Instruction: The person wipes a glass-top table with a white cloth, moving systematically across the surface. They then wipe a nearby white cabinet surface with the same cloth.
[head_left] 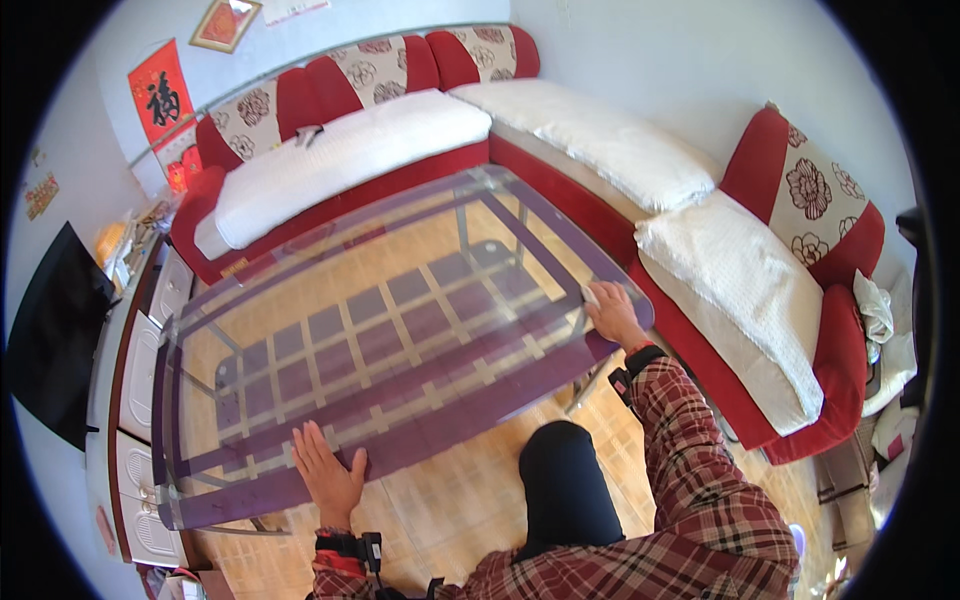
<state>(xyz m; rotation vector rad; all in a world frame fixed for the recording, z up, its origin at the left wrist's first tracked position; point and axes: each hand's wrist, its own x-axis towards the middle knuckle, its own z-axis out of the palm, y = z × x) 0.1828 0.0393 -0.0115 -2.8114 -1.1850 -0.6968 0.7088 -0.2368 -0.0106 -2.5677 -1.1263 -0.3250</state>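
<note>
The red corner sofa (560, 200) is the largest thing here, bending around the far and right edges of the surface (450, 420), presumably so that every seat faces it. White covers (370, 140) lie along its seats, likely to protect the upholstery. The surface itself, clear glass with a purple border, stands on the tiled floor directly before the person, over a lattice-patterned lower shelf (370, 330). Past its left edge runs a white cabinet (140, 390), which seems to serve as a stand for the black television (65, 340). Both hands press on the glass from above. The left hand (332, 475) is open, palm down on the left part of the near edge; the right hand (615, 315) is also open, fingers extended over the near right corner. Set that far apart, they probably spread the push evenly along the near edge
</note>
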